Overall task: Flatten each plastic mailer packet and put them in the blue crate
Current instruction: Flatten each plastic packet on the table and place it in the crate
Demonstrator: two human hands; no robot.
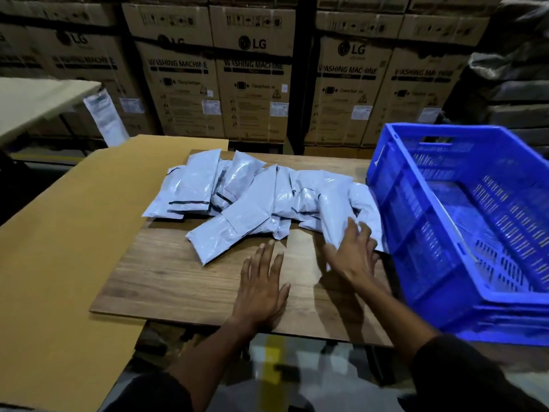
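The left hand (261, 285) lay flat on the wooden board (166, 278), fingers spread and straight, holding nothing, its fingertips just short of the nearest packet. The right hand (353, 252) rested with straight, spread fingers on the rightmost mailer packet (335, 209), beside the blue crate (421, 233). The pile of grey mailer packets (237, 197) lay beyond both hands. The crate stood just right of the right hand.

Stacked LG cartons (252, 84) behind wooden board (190, 272)
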